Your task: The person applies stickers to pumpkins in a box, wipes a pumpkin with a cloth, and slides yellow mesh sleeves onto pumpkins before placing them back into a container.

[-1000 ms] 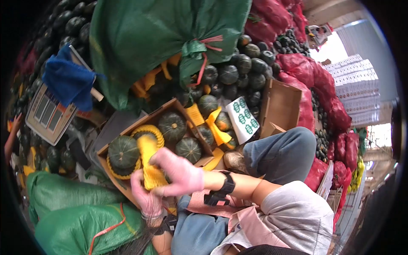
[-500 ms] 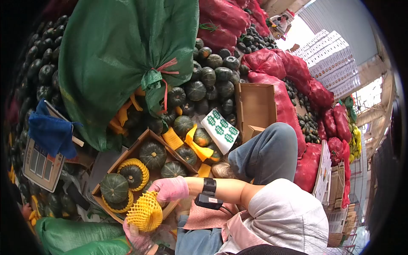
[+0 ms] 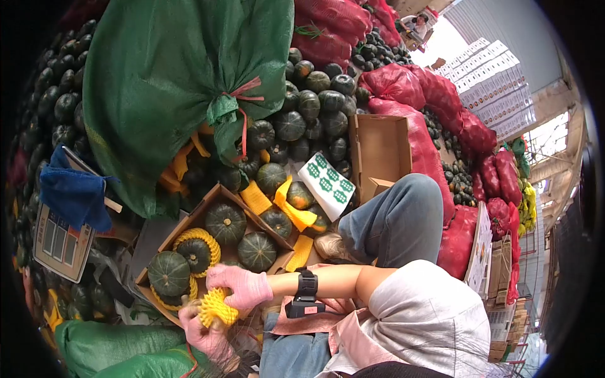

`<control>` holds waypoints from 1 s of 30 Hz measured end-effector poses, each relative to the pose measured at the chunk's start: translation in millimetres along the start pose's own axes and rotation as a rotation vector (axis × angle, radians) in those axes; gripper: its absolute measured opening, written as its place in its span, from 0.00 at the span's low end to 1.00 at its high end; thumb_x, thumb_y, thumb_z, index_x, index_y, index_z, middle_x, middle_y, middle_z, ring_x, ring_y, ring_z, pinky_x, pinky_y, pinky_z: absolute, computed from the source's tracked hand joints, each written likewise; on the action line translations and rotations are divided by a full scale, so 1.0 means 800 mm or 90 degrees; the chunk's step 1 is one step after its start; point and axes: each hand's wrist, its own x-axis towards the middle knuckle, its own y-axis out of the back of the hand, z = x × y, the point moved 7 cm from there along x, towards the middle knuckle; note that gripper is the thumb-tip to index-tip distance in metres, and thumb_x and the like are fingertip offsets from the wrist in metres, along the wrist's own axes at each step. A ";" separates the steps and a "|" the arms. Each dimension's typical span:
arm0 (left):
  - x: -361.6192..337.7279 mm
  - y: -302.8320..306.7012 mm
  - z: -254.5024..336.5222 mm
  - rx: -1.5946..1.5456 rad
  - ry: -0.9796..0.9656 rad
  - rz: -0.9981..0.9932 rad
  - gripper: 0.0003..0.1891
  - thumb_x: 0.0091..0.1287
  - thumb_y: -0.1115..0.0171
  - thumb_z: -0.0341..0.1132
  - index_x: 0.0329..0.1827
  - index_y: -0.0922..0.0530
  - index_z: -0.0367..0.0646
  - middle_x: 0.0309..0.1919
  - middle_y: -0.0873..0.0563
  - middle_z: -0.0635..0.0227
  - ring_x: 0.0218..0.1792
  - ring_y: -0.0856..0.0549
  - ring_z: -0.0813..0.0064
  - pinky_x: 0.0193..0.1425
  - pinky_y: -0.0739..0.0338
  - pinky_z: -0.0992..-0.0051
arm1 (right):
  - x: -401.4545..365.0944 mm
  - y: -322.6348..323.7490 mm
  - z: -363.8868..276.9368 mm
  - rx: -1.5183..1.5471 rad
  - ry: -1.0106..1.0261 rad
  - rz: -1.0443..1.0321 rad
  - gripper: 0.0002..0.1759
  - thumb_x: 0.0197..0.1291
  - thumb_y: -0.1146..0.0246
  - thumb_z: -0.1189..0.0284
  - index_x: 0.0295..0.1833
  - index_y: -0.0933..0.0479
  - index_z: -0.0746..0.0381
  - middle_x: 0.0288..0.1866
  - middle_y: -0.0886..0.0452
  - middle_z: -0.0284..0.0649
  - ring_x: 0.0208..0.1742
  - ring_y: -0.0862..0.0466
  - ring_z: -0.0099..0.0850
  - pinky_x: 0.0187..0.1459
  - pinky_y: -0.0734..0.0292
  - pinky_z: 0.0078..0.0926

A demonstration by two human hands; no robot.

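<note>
Pink work gloves cover both hands. My right hand pinches one side of a yellow foam fruit net, and my left hand grips its other side. The net is bunched up between the fingers; whether anything is inside it cannot be seen. Just beyond is an open cardboard box of dark green squashes. One squash sits in a yellow foam net, a bare squash lies beside it, and a squash rests near my right wrist. Another squash lies at the box's far end.
A sheet of green stickers lies past the box. An open carton stands near my knee. Left of the box is a scale under a blue cloth. A green sack looms above; red mesh sacks line the right.
The foam net was spread wide between my hands and is now squeezed into a small bunch. My hands have come closer together, and the squash near my right wrist shows more fully.
</note>
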 end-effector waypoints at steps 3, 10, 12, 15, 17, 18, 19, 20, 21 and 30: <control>-0.027 -0.025 -0.012 -0.380 0.402 -0.280 0.26 0.55 0.30 0.51 0.43 0.20 0.35 0.46 0.19 0.62 0.51 0.22 0.68 0.59 0.31 0.70 | -0.003 0.005 -0.018 0.012 0.101 -0.024 0.15 0.36 0.41 0.73 0.34 0.27 0.66 0.36 0.26 0.46 0.39 0.26 0.44 0.41 0.28 0.35; -0.048 -0.013 -0.025 -0.390 0.442 -0.445 0.22 0.60 0.35 0.43 0.51 0.21 0.35 0.58 0.26 0.53 0.60 0.27 0.56 0.65 0.36 0.64 | -0.039 -0.014 0.000 0.324 -0.114 -0.386 0.16 0.57 0.39 0.72 0.51 0.27 0.63 0.41 0.23 0.33 0.42 0.25 0.20 0.41 0.25 0.21; -0.034 -0.021 -0.021 -0.309 0.259 -0.411 0.21 0.59 0.35 0.42 0.49 0.21 0.36 0.56 0.24 0.52 0.61 0.27 0.53 0.65 0.37 0.61 | -0.044 -0.019 0.004 0.289 -0.203 -0.421 0.17 0.56 0.37 0.72 0.51 0.29 0.63 0.43 0.24 0.34 0.45 0.26 0.22 0.46 0.27 0.24; -0.017 -0.008 -0.007 -0.401 0.131 -0.284 0.16 0.56 0.31 0.41 0.41 0.19 0.38 0.51 0.21 0.56 0.60 0.26 0.51 0.66 0.39 0.56 | -0.037 -0.018 -0.018 0.448 -0.122 -0.411 0.16 0.61 0.38 0.74 0.53 0.30 0.66 0.48 0.27 0.37 0.53 0.30 0.24 0.54 0.32 0.24; -0.017 0.001 -0.001 -0.379 0.142 -0.263 0.14 0.54 0.27 0.41 0.33 0.19 0.40 0.43 0.19 0.62 0.54 0.23 0.55 0.66 0.39 0.55 | -0.035 -0.013 -0.019 0.364 -0.105 -0.434 0.15 0.62 0.39 0.74 0.52 0.30 0.65 0.47 0.27 0.36 0.51 0.28 0.25 0.53 0.32 0.23; -0.014 -0.003 -0.001 -0.373 0.108 -0.251 0.14 0.53 0.27 0.41 0.30 0.20 0.40 0.38 0.21 0.65 0.48 0.22 0.59 0.65 0.38 0.56 | -0.038 -0.013 -0.011 0.370 -0.136 -0.427 0.15 0.62 0.39 0.73 0.52 0.29 0.65 0.46 0.27 0.35 0.50 0.27 0.25 0.53 0.32 0.23; -0.015 -0.004 0.001 -0.365 0.129 -0.268 0.14 0.53 0.27 0.41 0.28 0.21 0.40 0.37 0.21 0.65 0.46 0.22 0.62 0.61 0.35 0.59 | -0.041 -0.015 -0.003 0.423 -0.155 -0.411 0.17 0.61 0.38 0.71 0.53 0.29 0.65 0.46 0.26 0.34 0.49 0.26 0.24 0.52 0.31 0.23; -0.016 -0.006 0.002 -0.358 0.148 -0.286 0.14 0.52 0.27 0.41 0.27 0.22 0.40 0.36 0.22 0.65 0.44 0.22 0.64 0.58 0.32 0.61 | -0.043 -0.015 -0.003 0.422 -0.154 -0.424 0.17 0.61 0.38 0.71 0.53 0.29 0.65 0.46 0.26 0.34 0.49 0.26 0.24 0.52 0.31 0.23; -0.017 -0.005 0.004 -0.354 0.147 -0.276 0.14 0.52 0.27 0.41 0.27 0.22 0.40 0.36 0.22 0.65 0.44 0.22 0.64 0.58 0.32 0.61 | -0.045 -0.015 -0.004 0.478 -0.166 -0.439 0.18 0.60 0.36 0.71 0.53 0.29 0.65 0.46 0.25 0.34 0.50 0.27 0.24 0.52 0.31 0.23; -0.068 -0.031 -0.021 -0.761 0.527 -0.212 0.26 0.64 0.40 0.54 0.48 0.27 0.37 0.50 0.24 0.64 0.51 0.25 0.73 0.60 0.33 0.74 | -0.018 0.006 0.002 0.658 -0.093 -0.271 0.24 0.52 0.28 0.63 0.50 0.23 0.66 0.41 0.18 0.38 0.43 0.20 0.29 0.48 0.25 0.26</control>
